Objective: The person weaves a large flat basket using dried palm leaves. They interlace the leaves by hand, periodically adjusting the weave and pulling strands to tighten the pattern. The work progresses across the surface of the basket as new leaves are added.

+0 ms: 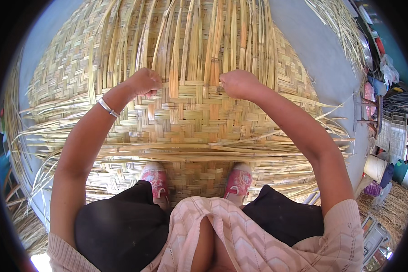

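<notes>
A large woven mat of pale split-cane strips spreads out on the floor under me. My left hand, with a silver bangle at its wrist, is closed at the near ends of the long lengthwise strips. Level with it, my right hand is also closed, its knuckles up. A thin crosswise strip runs between the two fists, and each hand appears to grip it. Long loose strips lie lengthwise over the far part of the weave, some with orange-brown patches. The fingertips are mostly hidden.
Loose crosswise strips lie in a bundle between my hands and my pink shoes, which stand on the mat. More strips lie on the grey floor at far right. Along the right edge are a small stool, a white bucket and straw.
</notes>
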Motion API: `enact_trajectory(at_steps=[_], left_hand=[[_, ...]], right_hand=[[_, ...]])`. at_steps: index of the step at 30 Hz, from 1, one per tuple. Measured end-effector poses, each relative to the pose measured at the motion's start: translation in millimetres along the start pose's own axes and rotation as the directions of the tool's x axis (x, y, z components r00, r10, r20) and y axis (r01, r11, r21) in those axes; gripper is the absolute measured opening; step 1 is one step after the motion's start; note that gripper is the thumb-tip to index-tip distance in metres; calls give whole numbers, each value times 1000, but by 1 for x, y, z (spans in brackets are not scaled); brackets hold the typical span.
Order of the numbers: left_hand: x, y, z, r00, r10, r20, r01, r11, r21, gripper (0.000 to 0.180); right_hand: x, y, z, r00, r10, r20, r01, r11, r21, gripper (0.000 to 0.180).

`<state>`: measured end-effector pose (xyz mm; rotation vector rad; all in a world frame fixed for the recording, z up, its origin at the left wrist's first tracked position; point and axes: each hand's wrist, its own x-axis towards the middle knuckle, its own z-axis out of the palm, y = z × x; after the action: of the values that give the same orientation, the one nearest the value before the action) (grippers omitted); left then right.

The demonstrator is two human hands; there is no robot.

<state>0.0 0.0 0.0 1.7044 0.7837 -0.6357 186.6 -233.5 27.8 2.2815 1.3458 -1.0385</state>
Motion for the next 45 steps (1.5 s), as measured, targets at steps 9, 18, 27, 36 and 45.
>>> enact_trajectory(at_steps=[9, 18, 27, 36, 45], left_hand=[[10, 0, 15, 984, 159, -75, -121, 921, 371, 9], [-4, -15, 0, 998, 37, -54, -40, 998, -53, 18], [-10, -21, -7, 987, 137, -88, -131, 988, 77, 15], [-21, -22, -30, 991, 133, 8, -134, 991, 6, 19], [26, -14, -46, 909, 239, -343, -174, 963, 208, 27]], right_hand=[[1, -7, 16, 991, -104, -87, 84, 976, -203, 17], [4, -54, -4, 897, -366, -248, 301, 916, -264, 16], [58, -120, 7, 837, -409, -364, 468, 879, 88, 19], [63, -134, -1, 873, -334, -354, 400, 907, 131, 17], [68, -138, -2, 901, -188, -392, 318, 899, 300, 12]])
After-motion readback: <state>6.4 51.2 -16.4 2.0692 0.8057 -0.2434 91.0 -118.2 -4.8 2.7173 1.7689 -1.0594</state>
